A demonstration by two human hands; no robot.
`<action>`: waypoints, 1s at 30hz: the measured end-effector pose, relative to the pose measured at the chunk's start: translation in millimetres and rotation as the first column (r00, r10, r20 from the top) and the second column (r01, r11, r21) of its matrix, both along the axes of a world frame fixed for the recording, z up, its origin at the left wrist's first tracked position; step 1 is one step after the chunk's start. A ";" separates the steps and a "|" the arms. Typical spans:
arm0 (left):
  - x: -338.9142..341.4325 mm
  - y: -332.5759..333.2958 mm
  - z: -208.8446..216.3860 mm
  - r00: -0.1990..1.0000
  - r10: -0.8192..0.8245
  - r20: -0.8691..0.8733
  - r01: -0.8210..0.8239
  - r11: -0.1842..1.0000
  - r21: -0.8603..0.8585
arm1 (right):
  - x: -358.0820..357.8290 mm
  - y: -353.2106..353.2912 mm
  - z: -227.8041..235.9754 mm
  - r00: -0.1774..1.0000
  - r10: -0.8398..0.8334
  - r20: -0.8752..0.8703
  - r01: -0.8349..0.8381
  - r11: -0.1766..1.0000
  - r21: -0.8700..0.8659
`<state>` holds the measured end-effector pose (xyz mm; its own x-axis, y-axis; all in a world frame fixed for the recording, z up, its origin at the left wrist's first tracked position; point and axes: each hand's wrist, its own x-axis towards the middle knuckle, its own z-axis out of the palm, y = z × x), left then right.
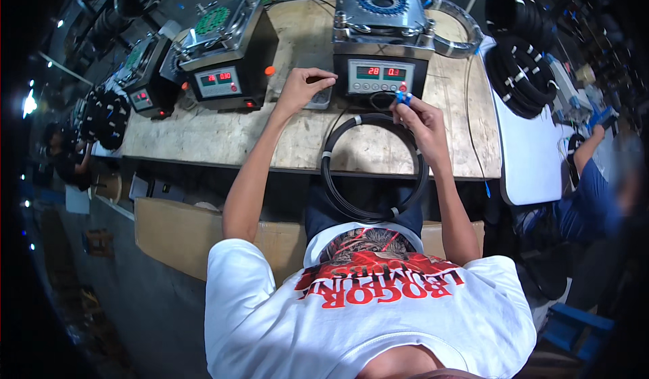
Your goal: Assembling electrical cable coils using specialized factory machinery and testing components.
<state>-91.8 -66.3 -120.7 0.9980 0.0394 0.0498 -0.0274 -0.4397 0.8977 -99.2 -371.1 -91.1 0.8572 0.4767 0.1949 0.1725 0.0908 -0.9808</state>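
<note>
Head view, looking straight down over the person's shoulders: both bare arms reach forward over a worn wooden workbench [223, 142]. The left hand [302, 89] is curled, fingers bent down and knuckles up, resting at a small grey keypad-like box [320, 98] that lies just left of the nearer winding machine [380, 48]. Whether the fingers press on it or only touch it, I cannot tell from here. The right hand [420, 121] is closed in a pinch, thumb and fingertips holding a small blue piece [403, 98] at the end of a black cable, right in front of the machine's control panel with its red digit displays. From that hand hangs a black cable coil [374, 167], a neat ring bound with white ties, its upper arc lying on the bench edge and its lower arc drooping over the person's lap.

A second winding machine [226, 58] stands to the left on the bench, well apart from the hands, with an orange knob at its side, and more machines of the kind stand further left. On a white table [531, 156] to the right lies a stack of finished black coils [519, 75]. Another person in a blue sleeve [588, 196] works beyond it. A cardboard box [176, 233] sits under the bench, by the left elbow.
</note>
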 end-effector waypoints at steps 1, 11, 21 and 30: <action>-5.8 -13.6 9.9 0.993 -0.029 0.114 0.046 0.987 -0.156 | -0.8 3.1 -1.2 1.000 0.015 -0.015 -0.015 0.999 0.032; -41.2 -101.0 62.1 0.962 0.012 0.274 0.139 0.841 -0.523 | -7.1 7.2 5.4 0.999 0.046 -0.003 -0.045 0.998 0.050; -47.7 -100.6 70.7 0.971 -0.031 0.238 0.141 0.875 -0.463 | -8.3 10.4 1.9 1.000 0.021 0.008 -0.022 0.996 0.081; -48.5 -100.0 74.4 0.962 -0.062 0.266 0.176 0.887 -0.428 | -8.8 9.3 -0.3 0.999 0.014 0.029 -0.015 0.998 0.061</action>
<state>-140.4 -166.3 -46.2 0.9564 -0.0041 0.2920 -0.2918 0.0235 0.9562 -108.1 -361.8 -91.4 0.8441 0.4754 0.2479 0.1982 0.1530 -0.9681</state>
